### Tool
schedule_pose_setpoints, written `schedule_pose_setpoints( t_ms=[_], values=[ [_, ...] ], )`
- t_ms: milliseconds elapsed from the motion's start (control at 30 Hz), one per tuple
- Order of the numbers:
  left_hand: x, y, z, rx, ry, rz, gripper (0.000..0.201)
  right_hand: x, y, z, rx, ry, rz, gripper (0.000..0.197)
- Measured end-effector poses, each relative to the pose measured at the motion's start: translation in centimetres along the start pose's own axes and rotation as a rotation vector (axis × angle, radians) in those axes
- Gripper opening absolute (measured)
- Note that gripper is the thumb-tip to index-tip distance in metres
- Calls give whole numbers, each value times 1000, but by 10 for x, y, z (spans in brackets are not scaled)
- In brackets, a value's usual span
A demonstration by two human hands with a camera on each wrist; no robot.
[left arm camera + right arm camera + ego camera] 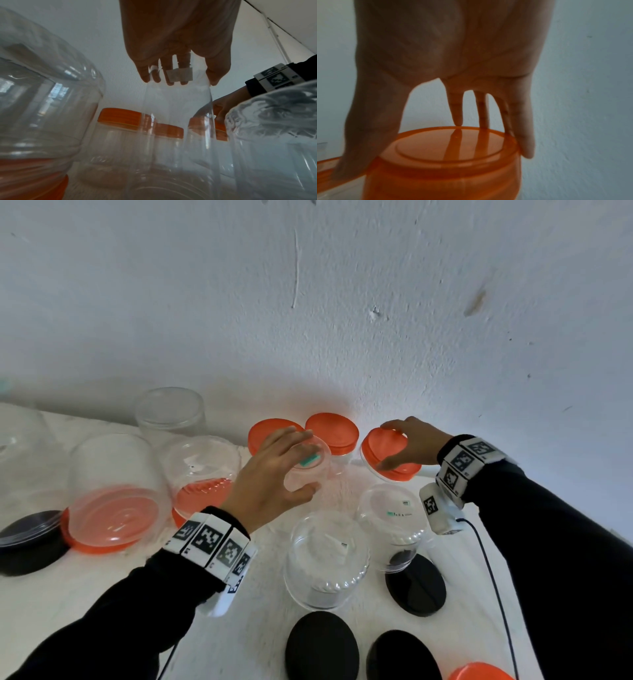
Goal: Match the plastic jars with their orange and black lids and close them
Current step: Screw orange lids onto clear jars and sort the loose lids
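My left hand [303, 465] grips a small clear jar [310, 479] from above, base up, with a teal label under the fingers. In the left wrist view the fingers [169, 77] curl over that jar's base [178, 108]. My right hand [399, 445] grips an orange lid [380, 446] that sits on a clear jar by the wall. Thumb and fingers hold the lid's rim [447, 169] in the right wrist view. Two closed jars with orange lids [332, 433] stand behind my left hand.
Two clear jars stand mouth down on orange lids [116, 515] at the left. Two more upturned clear jars [329, 559] stand near the middle. Black lids [416, 583] lie around them and at the far left [27, 542]. The wall rises right behind.
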State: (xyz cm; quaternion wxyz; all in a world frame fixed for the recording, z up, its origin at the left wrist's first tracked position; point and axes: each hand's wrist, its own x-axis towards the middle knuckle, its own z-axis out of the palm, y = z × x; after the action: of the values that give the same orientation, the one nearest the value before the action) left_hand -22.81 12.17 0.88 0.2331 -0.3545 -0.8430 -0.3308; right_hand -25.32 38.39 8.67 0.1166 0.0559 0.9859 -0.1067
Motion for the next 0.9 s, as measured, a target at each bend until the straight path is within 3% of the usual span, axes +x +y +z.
schedule_pose_setpoints(
  t_ms=[300,600,767,900],
  values=[
    [0,2,1,-3,6,-8,56,7,-13,2,-136,-165,-92,86],
    [0,3,1,-3,12,-5,56,11,-11,8,-181,-186,-135,87],
    [-1,2,1,2,9,-13,57,5,-4,7,-96,-157,-148,78],
    [-1,1,2,4,-5,-31,58,-17,-4,-15,11,-26,-144,63]
  ],
)
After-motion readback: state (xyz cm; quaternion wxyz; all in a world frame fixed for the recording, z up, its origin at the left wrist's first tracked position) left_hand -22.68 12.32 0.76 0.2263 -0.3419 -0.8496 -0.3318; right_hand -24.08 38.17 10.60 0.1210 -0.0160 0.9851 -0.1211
